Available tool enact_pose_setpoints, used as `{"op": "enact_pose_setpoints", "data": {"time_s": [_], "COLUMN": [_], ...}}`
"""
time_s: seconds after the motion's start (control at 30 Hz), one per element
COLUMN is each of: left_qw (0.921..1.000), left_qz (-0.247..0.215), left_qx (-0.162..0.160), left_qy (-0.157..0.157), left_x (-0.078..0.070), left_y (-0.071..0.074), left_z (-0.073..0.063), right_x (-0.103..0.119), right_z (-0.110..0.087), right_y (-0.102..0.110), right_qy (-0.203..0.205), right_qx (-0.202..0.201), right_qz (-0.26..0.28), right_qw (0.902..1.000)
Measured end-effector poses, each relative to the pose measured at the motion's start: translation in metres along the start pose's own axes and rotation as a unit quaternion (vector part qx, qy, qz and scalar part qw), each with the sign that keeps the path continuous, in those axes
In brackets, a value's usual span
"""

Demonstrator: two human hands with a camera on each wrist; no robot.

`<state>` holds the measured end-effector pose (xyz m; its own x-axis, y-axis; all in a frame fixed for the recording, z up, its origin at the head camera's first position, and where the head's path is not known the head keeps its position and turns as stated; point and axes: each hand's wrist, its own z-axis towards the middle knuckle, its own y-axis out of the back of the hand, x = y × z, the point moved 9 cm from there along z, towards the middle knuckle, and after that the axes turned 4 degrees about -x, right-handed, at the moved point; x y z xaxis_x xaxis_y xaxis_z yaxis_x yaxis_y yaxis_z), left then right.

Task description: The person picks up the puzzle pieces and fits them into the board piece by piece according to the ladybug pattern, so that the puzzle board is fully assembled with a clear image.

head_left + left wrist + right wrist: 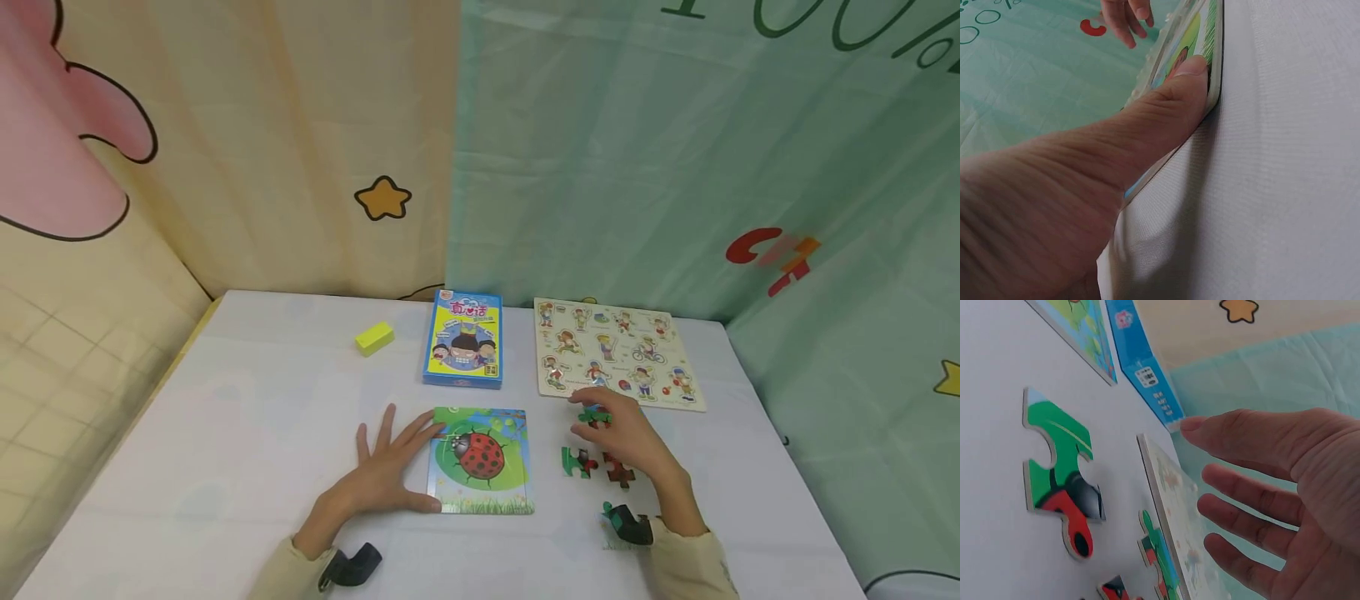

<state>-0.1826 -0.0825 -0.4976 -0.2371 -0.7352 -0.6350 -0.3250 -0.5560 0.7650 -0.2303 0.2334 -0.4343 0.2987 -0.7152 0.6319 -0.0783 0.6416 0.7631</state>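
Observation:
A square ladybug puzzle board [487, 498] lies flat on the table. Along its left side my left hand [382, 479] is spread, fingertips at the upper left corner and thumb on the lower left one; the left wrist view shows the thumb [1172, 94] resting on the board's edge. My right hand [628, 429] hovers with relaxed, parted fingers over a green and red jigsaw piece [596, 417], which it partly hides. In the right wrist view no piece is between the fingers. Nearer me lie a green, red and black jigsaw piece [1063, 450] and a reddish piece [618, 472].
Another piece [609, 510] lies partly hidden under the right wrist camera. A pale board with printed children [622, 342] lies at the back right. Behind the ladybug board stand a blue and yellow box [463, 342] and a yellow block [374, 339]. Curtains border the table's far side.

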Motion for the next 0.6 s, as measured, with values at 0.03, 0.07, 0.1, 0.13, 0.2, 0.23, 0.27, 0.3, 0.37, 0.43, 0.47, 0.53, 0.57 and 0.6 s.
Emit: {"op": "enact_pose_setpoints", "data": {"time_s": [0.03,0.07,0.1,0.13,0.2,0.23,0.27,0.3,0.37,0.43,0.47,0.53,0.57,0.6], "left_qw": [1.0,1.0,1.0,1.0,1.0,1.0,1.0,1.0,1.0,0.9999,0.9999,0.9999,0.9999,0.9999], "left_qz": [0.001,0.001,0.0,0.0,-0.003,-0.005,-0.006,-0.007,-0.007,-0.007,-0.006,-0.004,-0.003,-0.002], "left_qx": [0.0,0.0,0.001,0.002,0.004,0.003,0.003,0.004,0.006,0.007,0.008,0.007,0.007,0.006], "left_qy": [0.001,0.001,0.002,0.002,0.001,0.001,0.001,0.001,0.002,0.004,0.005,0.007,0.008,0.009], "left_x": [0.0,0.0,0.0,0.0,-0.001,-0.002,-0.002,-0.003,-0.003,-0.003,-0.003,-0.003,-0.003,-0.003], "left_y": [0.0,0.0,0.0,0.0,0.0,0.0,0.001,0.001,0.0,0.0,0.0,0.001,0.001,0.001], "left_z": [0.0,0.0,0.0,0.0,0.0,0.0,0.0,0.0,0.0,0.0,0.0,-0.001,-0.001,-0.001], "right_x": [-0.004,-0.008,-0.012,-0.015,-0.022,-0.026,-0.028,-0.032,-0.038,-0.042,-0.042,-0.043,-0.043,-0.042], "right_z": [-0.001,-0.002,-0.003,-0.004,-0.004,-0.004,-0.005,-0.005,-0.006,-0.007,-0.007,-0.007,-0.007,-0.007], "right_y": [0.002,0.005,0.007,0.009,0.013,0.014,0.015,0.016,0.016,0.015,0.014,0.013,0.012,0.012], "right_qy": [-0.007,-0.011,-0.014,-0.013,-0.017,-0.02,-0.021,-0.026,-0.038,-0.05,-0.052,-0.053,-0.053,-0.051], "right_qx": [0.0,-0.001,-0.003,-0.004,-0.006,-0.007,-0.005,-0.002,0.006,0.014,0.019,0.025,0.028,0.028], "right_qz": [-0.002,-0.003,-0.006,-0.01,-0.015,-0.017,-0.02,-0.021,-0.024,-0.022,-0.019,-0.016,-0.013,-0.011], "right_qw": [1.0,0.9999,0.9999,0.9999,0.9997,0.9996,0.9996,0.9994,0.999,0.9984,0.9983,0.9981,0.9981,0.9982]}}
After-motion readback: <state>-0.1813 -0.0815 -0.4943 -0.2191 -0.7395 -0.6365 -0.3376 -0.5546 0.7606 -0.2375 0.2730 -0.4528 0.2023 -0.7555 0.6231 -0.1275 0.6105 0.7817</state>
